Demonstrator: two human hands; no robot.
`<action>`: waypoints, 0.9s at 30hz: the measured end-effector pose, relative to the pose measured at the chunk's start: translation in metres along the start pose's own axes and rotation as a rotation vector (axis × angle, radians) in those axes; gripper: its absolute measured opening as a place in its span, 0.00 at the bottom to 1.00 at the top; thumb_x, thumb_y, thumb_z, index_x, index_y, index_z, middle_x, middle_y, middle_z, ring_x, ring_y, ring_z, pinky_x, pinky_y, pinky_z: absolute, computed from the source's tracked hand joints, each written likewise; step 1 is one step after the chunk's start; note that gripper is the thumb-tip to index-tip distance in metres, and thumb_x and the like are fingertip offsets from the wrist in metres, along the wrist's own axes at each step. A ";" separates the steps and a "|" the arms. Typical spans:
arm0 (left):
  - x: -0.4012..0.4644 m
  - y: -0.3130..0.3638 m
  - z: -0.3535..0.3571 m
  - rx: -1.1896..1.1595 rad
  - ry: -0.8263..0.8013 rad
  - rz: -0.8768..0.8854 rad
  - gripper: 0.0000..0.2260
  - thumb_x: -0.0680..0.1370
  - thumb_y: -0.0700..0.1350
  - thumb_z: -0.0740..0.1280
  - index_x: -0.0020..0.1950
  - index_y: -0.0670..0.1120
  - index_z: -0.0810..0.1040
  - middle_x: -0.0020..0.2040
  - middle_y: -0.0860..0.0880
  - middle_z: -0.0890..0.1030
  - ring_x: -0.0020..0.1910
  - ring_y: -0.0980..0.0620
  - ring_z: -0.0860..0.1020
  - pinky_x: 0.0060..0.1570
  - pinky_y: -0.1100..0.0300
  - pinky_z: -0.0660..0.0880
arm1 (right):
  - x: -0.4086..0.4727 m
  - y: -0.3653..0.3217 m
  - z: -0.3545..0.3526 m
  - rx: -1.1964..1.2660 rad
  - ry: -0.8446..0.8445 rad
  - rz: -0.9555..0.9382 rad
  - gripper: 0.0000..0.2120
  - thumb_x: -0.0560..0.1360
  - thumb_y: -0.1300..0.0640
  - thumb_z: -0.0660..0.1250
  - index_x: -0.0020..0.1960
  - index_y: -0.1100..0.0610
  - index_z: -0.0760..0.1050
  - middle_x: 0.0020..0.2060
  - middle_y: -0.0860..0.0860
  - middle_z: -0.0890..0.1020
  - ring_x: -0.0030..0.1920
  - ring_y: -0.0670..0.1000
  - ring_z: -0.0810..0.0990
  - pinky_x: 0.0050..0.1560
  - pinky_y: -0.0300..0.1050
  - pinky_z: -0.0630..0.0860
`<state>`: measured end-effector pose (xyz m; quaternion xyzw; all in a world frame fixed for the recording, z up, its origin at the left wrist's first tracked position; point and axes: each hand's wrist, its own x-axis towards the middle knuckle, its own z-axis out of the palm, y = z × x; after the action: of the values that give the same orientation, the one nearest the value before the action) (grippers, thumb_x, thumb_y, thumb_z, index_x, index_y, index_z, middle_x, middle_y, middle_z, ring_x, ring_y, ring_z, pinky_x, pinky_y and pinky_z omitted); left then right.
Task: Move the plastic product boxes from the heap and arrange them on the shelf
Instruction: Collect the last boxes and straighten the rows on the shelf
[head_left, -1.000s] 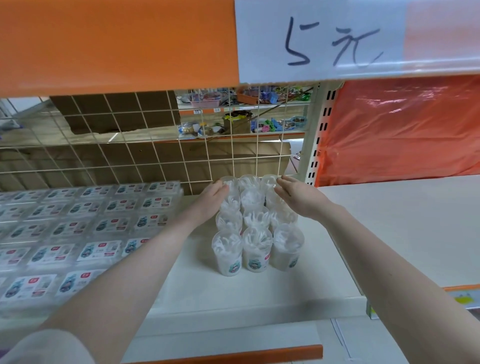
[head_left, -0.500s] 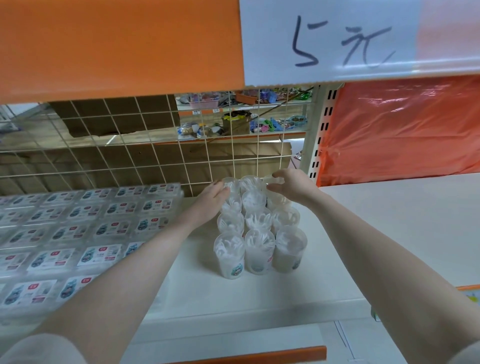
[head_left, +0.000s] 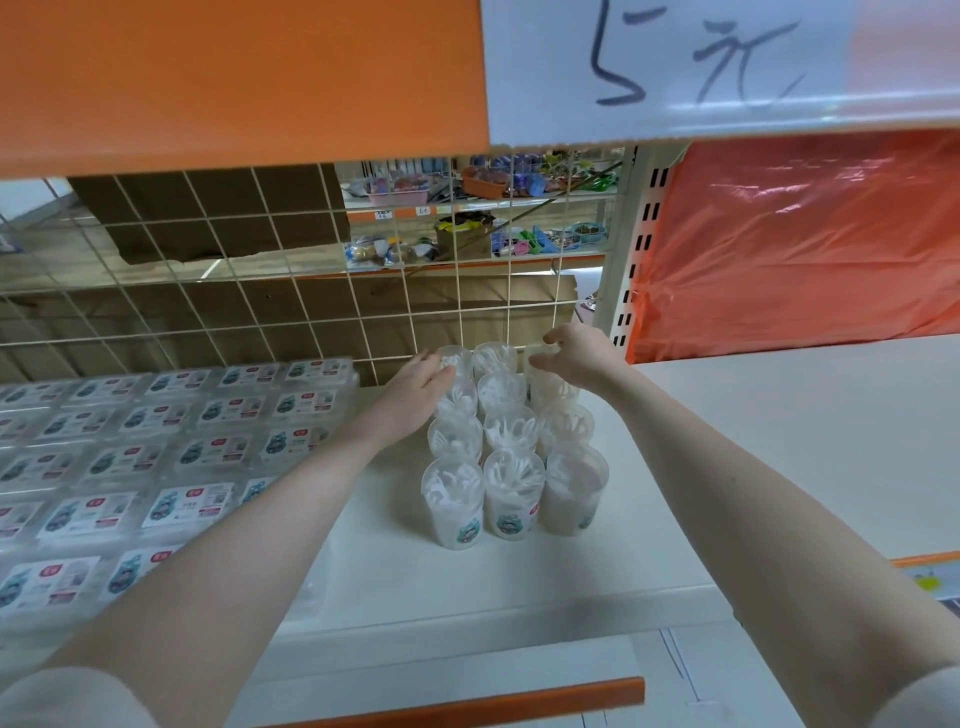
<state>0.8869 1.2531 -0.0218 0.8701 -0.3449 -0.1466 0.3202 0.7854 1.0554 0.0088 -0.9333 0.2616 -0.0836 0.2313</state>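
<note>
Clear plastic tubs (head_left: 511, 441) of cotton swabs, stood upright in a tight block of three columns on the white shelf (head_left: 779, 447), back row close to the wire grid (head_left: 291, 312). Right hand (head_left: 579, 353) shifted in the last second from lying over the right column to the rear right tub, fingers (head_left: 543, 364) curled at its rim, seemingly pinching it, though grip not fully visible. Left hand (head_left: 421, 392) barely moved, fingers (head_left: 441, 371) nearly straight, pressed flat to the left side of the rear tubs, holding nothing. Judged from this: block being squared up and the back corner tub seated, so this batch nearly placed. Left of the left fingers, well apart, flat labelled plastic boxes (head_left: 156, 452) laid in rows. Beyond the fingertips, wire grid limiting push-back. Right of the right fingers, upright post (head_left: 631, 291) and orange plastic sheet (head_left: 805, 244). Above, orange shelf edge (head_left: 234, 78) and handwritten price sign (head_left: 696, 62), cramping reach from overhead.
</note>
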 end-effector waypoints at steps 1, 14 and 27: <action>-0.001 0.001 0.000 0.014 0.005 0.004 0.25 0.82 0.56 0.50 0.77 0.45 0.57 0.78 0.49 0.52 0.76 0.54 0.48 0.72 0.54 0.48 | -0.002 0.001 0.000 0.001 0.004 -0.007 0.24 0.77 0.50 0.63 0.69 0.61 0.68 0.65 0.57 0.74 0.61 0.56 0.75 0.56 0.46 0.71; -0.013 0.001 -0.003 0.152 0.081 0.071 0.24 0.83 0.52 0.49 0.77 0.41 0.54 0.78 0.46 0.53 0.76 0.53 0.49 0.71 0.58 0.49 | -0.042 0.027 0.006 0.015 0.114 0.033 0.19 0.77 0.54 0.64 0.66 0.59 0.72 0.57 0.57 0.80 0.56 0.57 0.78 0.51 0.45 0.72; -0.029 0.004 -0.001 0.247 0.120 0.038 0.25 0.83 0.55 0.47 0.77 0.45 0.53 0.78 0.48 0.51 0.77 0.52 0.49 0.72 0.53 0.51 | -0.080 0.022 -0.010 0.052 0.132 -0.007 0.15 0.78 0.52 0.61 0.59 0.58 0.78 0.54 0.56 0.82 0.53 0.56 0.79 0.52 0.47 0.75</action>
<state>0.8643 1.2719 -0.0171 0.9034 -0.3571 -0.0444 0.2333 0.7047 1.0768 0.0038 -0.9203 0.2709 -0.1527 0.2375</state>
